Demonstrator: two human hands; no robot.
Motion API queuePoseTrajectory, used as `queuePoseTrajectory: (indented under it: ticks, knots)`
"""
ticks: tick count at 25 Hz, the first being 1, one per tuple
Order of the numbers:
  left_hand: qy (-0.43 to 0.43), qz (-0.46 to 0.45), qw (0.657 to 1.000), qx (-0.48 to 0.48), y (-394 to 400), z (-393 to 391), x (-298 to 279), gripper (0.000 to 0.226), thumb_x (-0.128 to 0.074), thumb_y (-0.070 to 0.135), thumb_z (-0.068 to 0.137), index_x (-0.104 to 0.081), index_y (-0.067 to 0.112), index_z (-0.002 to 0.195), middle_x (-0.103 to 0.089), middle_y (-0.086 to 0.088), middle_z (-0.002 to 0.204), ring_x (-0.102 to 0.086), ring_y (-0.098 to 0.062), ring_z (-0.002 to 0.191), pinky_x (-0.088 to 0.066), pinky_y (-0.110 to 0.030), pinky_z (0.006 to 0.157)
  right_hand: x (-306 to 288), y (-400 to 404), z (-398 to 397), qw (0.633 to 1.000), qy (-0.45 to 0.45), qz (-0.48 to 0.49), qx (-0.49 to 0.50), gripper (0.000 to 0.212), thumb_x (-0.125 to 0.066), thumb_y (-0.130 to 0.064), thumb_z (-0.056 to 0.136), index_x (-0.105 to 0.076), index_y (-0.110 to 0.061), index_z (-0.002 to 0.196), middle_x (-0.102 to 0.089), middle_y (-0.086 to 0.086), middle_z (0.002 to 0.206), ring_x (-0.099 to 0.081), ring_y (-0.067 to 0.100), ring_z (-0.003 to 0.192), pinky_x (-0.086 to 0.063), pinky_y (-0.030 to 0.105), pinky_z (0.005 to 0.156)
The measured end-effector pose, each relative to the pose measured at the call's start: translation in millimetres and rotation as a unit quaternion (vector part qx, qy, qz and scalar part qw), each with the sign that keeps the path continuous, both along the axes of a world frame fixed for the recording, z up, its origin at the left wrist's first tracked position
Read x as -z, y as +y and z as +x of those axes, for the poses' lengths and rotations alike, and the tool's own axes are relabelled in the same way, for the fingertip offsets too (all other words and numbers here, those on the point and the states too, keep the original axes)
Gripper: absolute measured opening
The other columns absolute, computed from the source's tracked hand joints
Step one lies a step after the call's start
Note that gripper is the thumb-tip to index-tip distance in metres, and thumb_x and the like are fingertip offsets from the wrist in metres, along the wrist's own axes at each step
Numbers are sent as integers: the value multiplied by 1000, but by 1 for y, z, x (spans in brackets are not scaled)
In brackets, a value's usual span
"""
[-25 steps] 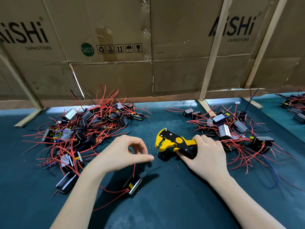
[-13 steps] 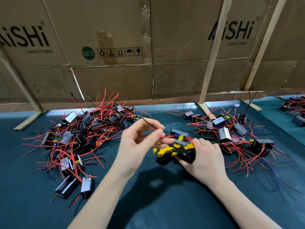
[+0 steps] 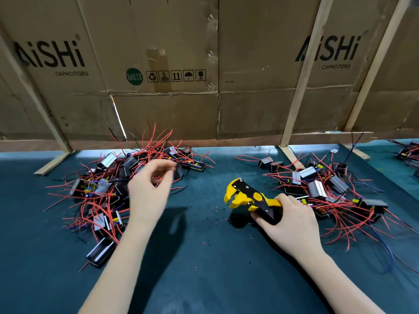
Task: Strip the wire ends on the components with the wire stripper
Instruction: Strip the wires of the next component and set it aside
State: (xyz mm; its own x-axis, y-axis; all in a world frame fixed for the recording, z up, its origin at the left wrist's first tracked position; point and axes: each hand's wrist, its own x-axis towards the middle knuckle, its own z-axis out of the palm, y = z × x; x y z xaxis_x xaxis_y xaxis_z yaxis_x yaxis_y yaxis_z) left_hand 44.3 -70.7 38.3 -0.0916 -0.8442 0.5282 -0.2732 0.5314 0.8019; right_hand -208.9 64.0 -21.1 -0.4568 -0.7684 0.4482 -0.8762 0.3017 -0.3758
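My right hand (image 3: pixel 292 223) grips the black handle of the yellow and black wire stripper (image 3: pixel 247 196), whose jaws point left and sit just above the green mat. My left hand (image 3: pixel 147 189) hovers over the right side of the left pile of components (image 3: pixel 99 189), blurred, with its fingers loosely curled and spread. I see nothing between them. A dark component (image 3: pixel 179 172) lies just past its fingertips. A second pile of components with red wires (image 3: pixel 328 189) lies right of the stripper.
A cardboard wall on wooden struts (image 3: pixel 292 109) closes off the back of the green mat (image 3: pixel 204 268). Tiny bits of stripped insulation (image 3: pixel 215 219) dot the mat near the stripper. More components (image 3: pixel 408 155) lie at the far right.
My left hand held a component at the stripper's jaws half a second ago and has since swung left over the left pile. The component is no longer at the stripper.
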Motion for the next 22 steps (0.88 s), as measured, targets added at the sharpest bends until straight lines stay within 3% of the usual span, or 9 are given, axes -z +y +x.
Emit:
queuePoseTrajectory:
  ticks: [2,4,6,8,11,14,18,20,22]
  knots:
    - [-112,1,981,-156,-14,21,5,19,-66,2,82,-68,18,93,-69,2,89,-64,-20,85,-53,-42,82,-1,0,1,1000,-17,-17,2,48,-70,-65,70,-55,-22,81,-57,-7,77,-59,24,81,-38,36,76]
    - [-256,48,934,-244,-22,36,9,19,-69,7,79,-65,12,97,-64,-10,99,-58,-34,97,-48,-46,82,-4,0,4,997,-52,-61,-7,46,-73,-61,70,-57,-20,83,-58,-6,77,-58,24,80,-43,40,77]
    - [-333,124,900,-252,-24,44,12,31,-72,7,78,-59,4,106,-54,-21,113,-50,-42,109,-44,-49,84,-7,1,6,989,-96,-110,-20,42,-73,-58,70,-57,-21,81,-57,-9,76,-57,21,76,-45,42,75]
    - [-362,158,887,-239,-24,46,11,37,-70,4,78,-56,1,112,-46,-22,120,-46,-42,114,-44,-49,83,-7,1,4,980,-127,-149,-29,39,-73,-56,70,-56,-22,79,-58,-10,75,-56,17,73,-46,40,72]
    - [-407,156,867,-243,-23,45,10,41,-69,2,80,-62,10,119,-42,-16,121,-42,-37,118,-46,-47,82,-6,1,1,967,-164,-191,-45,34,-74,-52,70,-57,-24,79,-61,-8,74,-56,8,73,-43,22,68]
    - [-402,139,872,-243,-23,48,9,37,-68,2,83,-70,20,114,-47,-14,116,-46,-36,117,-47,-46,82,-6,0,0,965,-168,-197,-51,37,-71,-59,70,-56,-26,79,-60,-9,73,-55,6,73,-39,16,65]
    - [-369,92,898,-221,-27,53,8,17,-71,10,80,-73,22,92,-55,-8,104,-55,-33,105,-43,-38,71,-4,0,0,971,-128,-194,-55,45,-64,-66,70,-56,-23,83,-57,-12,75,-53,2,73,-43,32,67]
    - [-294,47,936,-189,-26,52,6,15,-75,13,78,-70,23,88,-62,-2,97,-59,-28,97,-46,-36,75,-4,0,0,972,-119,-192,-57,45,-64,-65,70,-56,-23,84,-57,-12,76,-52,2,73,-45,36,69]
    - [-154,20,976,-154,-23,47,0,17,-77,16,80,-66,21,91,-66,7,88,-62,-16,87,-46,-33,82,-5,0,-1,973,-118,-192,-54,46,-64,-65,70,-56,-22,85,-57,-12,76,-52,5,72,-46,39,71]
